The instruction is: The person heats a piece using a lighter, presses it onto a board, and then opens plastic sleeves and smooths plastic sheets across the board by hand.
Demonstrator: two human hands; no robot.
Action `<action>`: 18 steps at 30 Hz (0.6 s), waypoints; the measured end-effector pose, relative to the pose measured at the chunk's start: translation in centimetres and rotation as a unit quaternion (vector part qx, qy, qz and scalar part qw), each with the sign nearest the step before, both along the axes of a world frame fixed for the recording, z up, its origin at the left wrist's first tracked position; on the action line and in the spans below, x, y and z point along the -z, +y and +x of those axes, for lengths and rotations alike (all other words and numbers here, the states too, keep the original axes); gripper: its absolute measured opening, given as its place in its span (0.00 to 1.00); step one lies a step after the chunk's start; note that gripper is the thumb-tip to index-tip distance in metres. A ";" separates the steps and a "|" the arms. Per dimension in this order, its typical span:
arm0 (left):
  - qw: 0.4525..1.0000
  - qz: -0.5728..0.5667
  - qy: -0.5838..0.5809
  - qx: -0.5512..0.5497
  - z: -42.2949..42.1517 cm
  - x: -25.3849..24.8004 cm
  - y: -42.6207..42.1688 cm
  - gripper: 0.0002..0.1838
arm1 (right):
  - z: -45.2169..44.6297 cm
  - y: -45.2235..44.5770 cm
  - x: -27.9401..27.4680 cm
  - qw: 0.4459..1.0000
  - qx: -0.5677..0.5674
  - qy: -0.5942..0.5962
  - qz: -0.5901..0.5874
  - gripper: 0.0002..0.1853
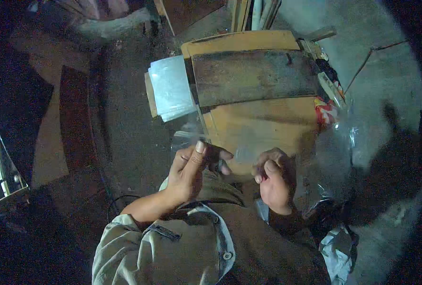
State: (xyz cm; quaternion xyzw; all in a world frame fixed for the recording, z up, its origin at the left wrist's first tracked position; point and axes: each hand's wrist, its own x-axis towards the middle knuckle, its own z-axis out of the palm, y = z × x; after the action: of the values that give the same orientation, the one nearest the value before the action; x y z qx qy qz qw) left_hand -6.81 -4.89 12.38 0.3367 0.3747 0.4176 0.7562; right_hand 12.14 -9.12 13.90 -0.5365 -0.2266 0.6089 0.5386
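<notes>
Between my hands, above the table, there is a faint clear plastic sheet, hard to make out against the background. My left hand is closed on it, with the thumb up and the fingers curled towards the middle. Opposite, my right hand is closed too, fingers bent in a pinch at the plastic; its exact edge there is blurred. Beyond my left hand lies a stack of whitish, shiny plastic sheets at the table's left edge.
A yellow table carries a worn dark board. At its right edge lie a red packet and a pale strip. Crumpled plastic is low at my right. Wooden pieces stand behind the table.
</notes>
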 end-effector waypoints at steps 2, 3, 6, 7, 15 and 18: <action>0.999 0.027 0.017 0.004 0.2 0.0 -0.1 0.25 | 0.3 0.0 0.4 0.996 -0.053 -0.034 0.062 0.08; 0.999 0.028 0.017 0.006 0.3 0.0 -0.1 0.25 | 0.3 0.4 -0.4 0.995 -0.070 -0.071 0.009 0.08; 0.999 0.033 0.006 -0.007 0.5 -0.4 -0.1 0.25 | -0.3 0.5 -0.4 0.994 -0.051 -0.094 0.002 0.07; 1.000 0.020 0.012 -0.003 0.4 -0.5 0.0 0.26 | -0.4 0.4 -0.3 0.993 -0.042 -0.107 0.022 0.06; 0.983 0.092 0.155 0.035 -0.7 -1.3 1.3 0.27 | 0.0 0.3 0.1 0.996 -0.031 -0.085 -0.004 0.06; 0.988 0.062 0.137 0.015 -1.5 -1.9 2.3 0.23 | 3.9 -0.6 2.9 0.994 -0.037 -0.074 0.070 0.06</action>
State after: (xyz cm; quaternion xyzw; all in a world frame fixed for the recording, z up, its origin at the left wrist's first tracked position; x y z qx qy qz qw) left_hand -8.36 -2.62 14.26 0.4429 0.4427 0.3787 0.6815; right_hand 16.06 -9.71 10.96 -0.5325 -0.3280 0.5695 0.5335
